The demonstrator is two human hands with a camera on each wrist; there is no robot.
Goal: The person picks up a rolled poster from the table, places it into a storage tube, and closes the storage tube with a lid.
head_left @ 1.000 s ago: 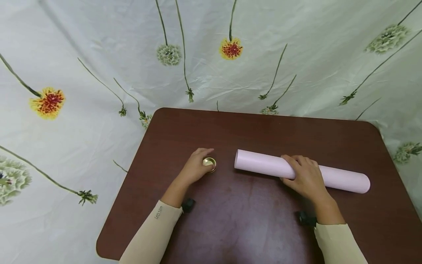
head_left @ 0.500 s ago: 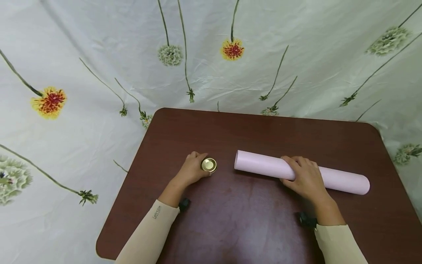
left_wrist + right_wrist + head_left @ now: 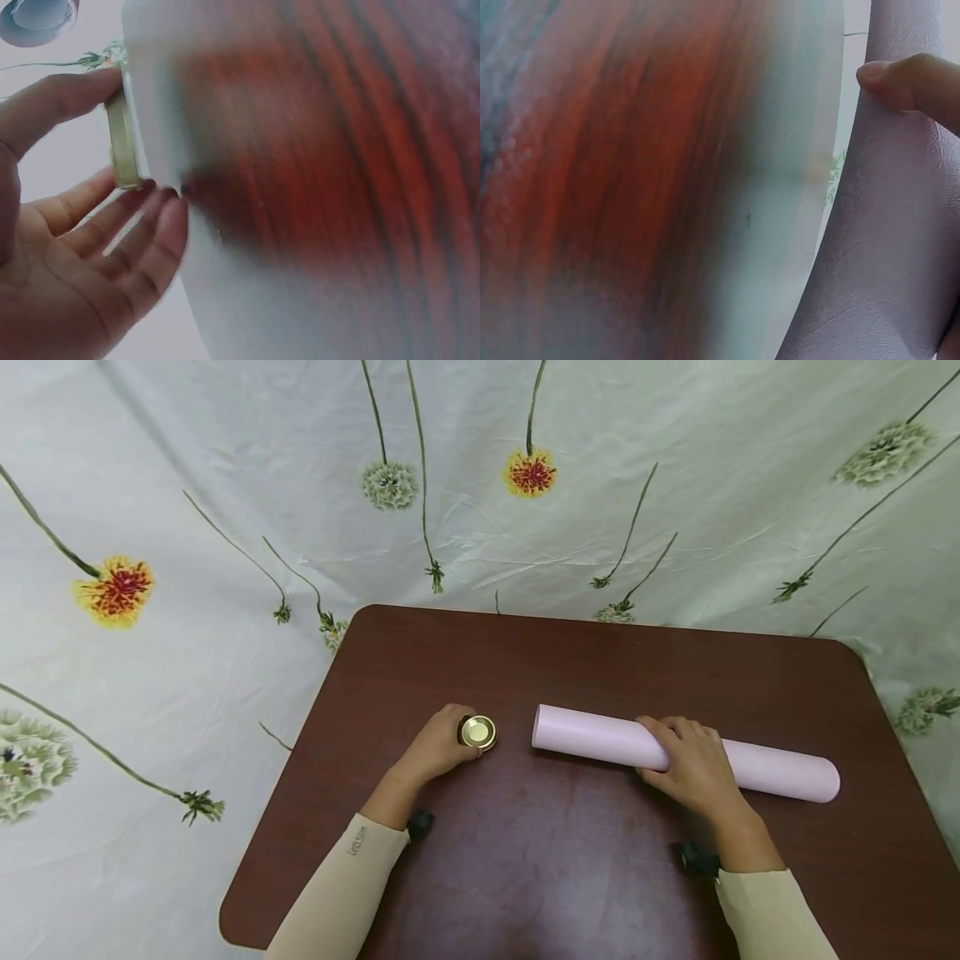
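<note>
Near the middle of the table, my left hand [image 3: 438,747] holds a small round gold lid [image 3: 478,732] between thumb and fingers. In the left wrist view the lid [image 3: 122,139] shows edge-on, with the thumb at its upper end and fingertips at its lower end. My right hand [image 3: 696,768] grips a long pale pink roll [image 3: 592,732] around its middle, thumb on the near side. The roll lies slantwise to the right of the lid, its left end apart from it. In the right wrist view a fingertip presses the roll's [image 3: 892,195] lightly creased surface.
The dark brown table [image 3: 480,652] has rounded corners. Behind it and along the left hangs a pale cloth [image 3: 247,443] printed with flowers. Both forearms wear cream sleeves [image 3: 330,893], with a small dark device [image 3: 699,858] at each wrist.
My left thumb and fingers have closed around the gold lid's rim, and the lid has shifted very slightly. My right hand has stayed on the pink roll.
</note>
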